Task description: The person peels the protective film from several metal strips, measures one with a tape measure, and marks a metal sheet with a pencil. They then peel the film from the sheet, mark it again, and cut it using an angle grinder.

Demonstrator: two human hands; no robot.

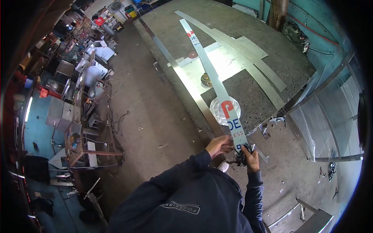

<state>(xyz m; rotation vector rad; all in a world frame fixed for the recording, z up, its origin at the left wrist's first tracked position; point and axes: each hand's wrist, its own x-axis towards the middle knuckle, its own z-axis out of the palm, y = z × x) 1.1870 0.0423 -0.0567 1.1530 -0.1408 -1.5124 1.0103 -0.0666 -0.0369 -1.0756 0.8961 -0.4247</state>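
A long, narrow metal strip [213, 75] with printed white film runs from my hands up over the workbench. My right hand [252, 160] grips its near end, thumb on the printed face. A dark, crumpled-looking thing [241, 158] sits at that same end, beside the right fingers; its kind cannot be made out. My left hand [219, 146] is at the strip's left edge, fingers curled against it and partly hidden. Under the strip, at the bench's near edge, is a round, foil-like silver disc [214, 110]. A tape measure [206, 79] lies just left of the strip.
The workbench [163, 23] carries a bright metal sheet [229, 62], several bare strips [264, 83] and a reddish disc [192, 54]. Film-covered panels [330, 116] lean at the right. Cluttered racks [74, 101] line the left wall. A metal frame [311, 217] stands at lower right.
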